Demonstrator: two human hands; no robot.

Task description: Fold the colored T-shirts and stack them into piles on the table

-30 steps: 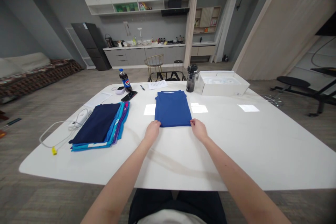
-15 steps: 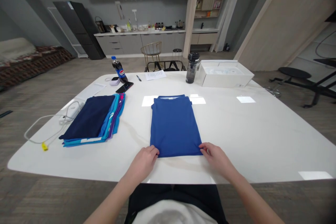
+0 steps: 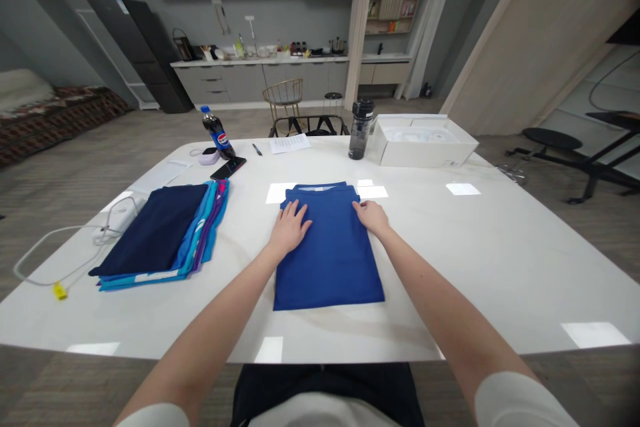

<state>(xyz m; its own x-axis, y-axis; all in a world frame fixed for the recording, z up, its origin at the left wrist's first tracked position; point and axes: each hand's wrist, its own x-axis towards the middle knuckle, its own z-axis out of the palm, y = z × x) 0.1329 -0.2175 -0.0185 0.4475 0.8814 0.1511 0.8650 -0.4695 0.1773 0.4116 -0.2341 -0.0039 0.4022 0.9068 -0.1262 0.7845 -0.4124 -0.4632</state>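
Note:
A blue T-shirt [image 3: 327, 253], folded into a neat rectangle, lies flat before me with its neckline at the far end. My left hand [image 3: 290, 227] rests on its upper left part, fingers spread. At the upper right edge my right hand [image 3: 373, 215] has the fabric pinched between thumb and fingers. Off to the left sits a stack of folded clothes [image 3: 155, 230], dark navy on top, with light blue, purple and pink layers showing at the side.
Toward the back of the white table [image 3: 480, 260] stand a cola bottle [image 3: 219, 135], a phone [image 3: 229, 168], a dark tumbler [image 3: 361, 130] and an open white box [image 3: 425, 147]. A white cable [image 3: 35, 247] with a yellow tag trails over the left edge.
Both hands have moved from the shirt's near corners up to its far end. My left hand has let go and spread out. The view has shifted slightly.

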